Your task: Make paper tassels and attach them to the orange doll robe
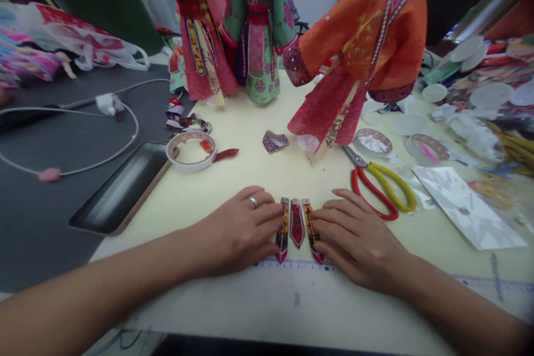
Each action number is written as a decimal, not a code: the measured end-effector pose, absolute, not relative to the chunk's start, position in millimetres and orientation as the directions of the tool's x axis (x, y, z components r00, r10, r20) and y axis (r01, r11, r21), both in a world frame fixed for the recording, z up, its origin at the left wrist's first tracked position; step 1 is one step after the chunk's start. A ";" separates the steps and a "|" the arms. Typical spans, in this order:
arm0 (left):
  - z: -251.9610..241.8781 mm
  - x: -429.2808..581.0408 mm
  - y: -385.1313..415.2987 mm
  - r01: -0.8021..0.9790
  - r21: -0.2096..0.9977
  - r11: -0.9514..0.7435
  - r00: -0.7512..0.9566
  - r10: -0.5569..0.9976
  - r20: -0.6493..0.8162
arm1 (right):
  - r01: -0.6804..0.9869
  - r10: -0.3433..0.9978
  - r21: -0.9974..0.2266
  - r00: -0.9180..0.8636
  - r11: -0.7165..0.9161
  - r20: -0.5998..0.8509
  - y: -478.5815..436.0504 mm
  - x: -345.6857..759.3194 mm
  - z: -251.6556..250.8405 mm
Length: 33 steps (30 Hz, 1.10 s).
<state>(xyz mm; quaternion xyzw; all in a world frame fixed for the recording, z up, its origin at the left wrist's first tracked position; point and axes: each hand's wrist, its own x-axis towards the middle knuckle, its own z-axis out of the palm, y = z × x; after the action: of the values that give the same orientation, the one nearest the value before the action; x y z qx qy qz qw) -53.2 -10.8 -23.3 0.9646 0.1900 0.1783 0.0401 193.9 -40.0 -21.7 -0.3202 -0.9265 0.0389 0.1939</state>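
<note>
left hand point(233, 231) and right hand point(359, 239) lie flat beside three patterned strips point(297, 223)
both are open, palms down, fingers lightly curved, pinching nothing; fingertips rest on the outer strips, the middle one between them on the cream table point(250, 169), lower ends at a clear ruler point(296, 265). light, even pressure from both sides suits this row. red-and-yellow scissors point(373, 198) lie near the right hand.

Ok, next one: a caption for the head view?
Left hand and right hand touch three patterned strips beside a ruler, scissors nearby.
</note>
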 end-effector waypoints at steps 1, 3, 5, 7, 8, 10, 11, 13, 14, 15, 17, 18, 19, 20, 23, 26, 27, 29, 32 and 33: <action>-23.4 -53.2 -10.8 0.354 0.146 -0.924 0.867 0.383 0.319 | 0.579 0.610 -0.196 -0.720 0.791 0.332 -40.2 193.9 -21.7; -23.9 -53.2 -10.7 0.359 0.148 -0.922 0.869 0.388 0.308 | 0.581 0.610 -0.194 -0.719 0.790 0.332 -40.3 193.9 -21.8; -24.5 -53.1 -10.5 0.361 0.145 -0.921 0.869 0.388 0.305 | 0.583 0.610 -0.191 -0.717 0.790 0.336 -40.3 193.9 -21.8; -25.2 -53.2 -10.3 0.359 0.139 -0.923 0.873 0.384 0.302 | 0.583 0.609 -0.187 -0.718 0.791 0.338 -40.3 194.0 -21.6; -25.4 -53.2 -10.3 0.357 0.136 -0.924 0.875 0.381 0.299 | 0.583 0.609 -0.186 -0.719 0.791 0.336 -40.3 194.1 -21.4; -25.8 -53.5 -10.3 0.359 0.135 -0.924 0.875 0.383 0.296 | 0.583 0.609 -0.186 -0.719 0.791 0.334 -40.2 194.2 -21.4; -25.8 -53.6 -10.4 0.360 0.135 -0.923 0.875 0.385 0.295 | 0.583 0.609 -0.186 -0.719 0.791 0.335 -40.1 194.2 -21.5; -26.0 -53.9 -10.6 0.363 0.136 -0.922 0.874 0.387 0.293 | 0.582 0.609 -0.188 -0.718 0.791 0.337 -39.8 194.0 -21.9; -26.1 -54.0 -10.6 0.364 0.135 -0.921 0.875 0.388 0.290 | 0.582 0.610 -0.190 -0.717 0.790 0.337 -39.7 193.9 -22.2; -26.2 -54.0 -10.6 0.364 0.134 -0.922 0.876 0.388 0.287 | 0.583 0.611 -0.192 -0.717 0.790 0.335 -39.6 193.8 -22.3; -26.5 -53.8 -10.5 0.366 0.133 -0.921 0.876 0.389 0.285 | 0.584 0.613 -0.195 -0.717 0.788 0.331 -39.6 193.7 -22.4; -26.6 -53.7 -10.5 0.367 0.132 -0.921 0.876 0.390 0.285 | 0.584 0.613 -0.194 -0.718 0.788 0.331 -39.7 193.7 -22.4; -26.8 -53.6 -10.5 0.369 0.131 -0.920 0.875 0.391 0.284 | 0.584 0.612 -0.192 -0.717 0.789 0.333 -39.7 193.7 -22.2; -27.0 -53.4 -10.5 0.370 0.129 -0.920 0.875 0.392 0.285 | 0.585 0.612 -0.190 -0.717 0.789 0.335 -39.8 193.7 -22.1; -27.2 -53.2 -10.6 0.373 0.123 -0.920 0.873 0.392 0.291 | 0.583 0.608 -0.184 -0.718 0.791 0.339 -39.7 194.0 -21.8; -26.6 -53.2 -10.5 0.372 0.122 -0.920 0.872 0.391 0.295 | 0.582 0.609 -0.187 -0.720 0.791 0.333 -39.8 194.5 -21.9; -26.2 -53.2 -10.5 0.373 0.121 -0.920 0.872 0.392 0.294 | 0.582 0.609 -0.188 -0.721 0.791 0.332 -40.0 194.7 -22.0; -25.2 -53.3 -10.4 0.371 0.119 -0.921 0.873 0.390 0.294 | 0.580 0.608 -0.190 -0.722 0.792 0.331 -40.1 194.9 -22.0; -24.1 -53.5 -10.6 0.366 0.115 -0.923 0.871 0.384 0.305 | 0.582 0.610 -0.194 -0.718 0.790 0.334 -39.6 194.6 -22.0; -24.0 -53.6 -10.7 0.365 0.113 -0.924 0.871 0.382 0.310 | 0.581 0.610 -0.193 -0.717 0.790 0.336 -39.4 194.4 -22.0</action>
<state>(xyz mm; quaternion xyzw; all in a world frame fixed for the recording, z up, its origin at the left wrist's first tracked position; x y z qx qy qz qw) -53.6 -10.7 -24.0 0.9668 0.1932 0.1656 0.0253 194.4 -39.4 -22.0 -0.3217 -0.9259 0.0369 0.1944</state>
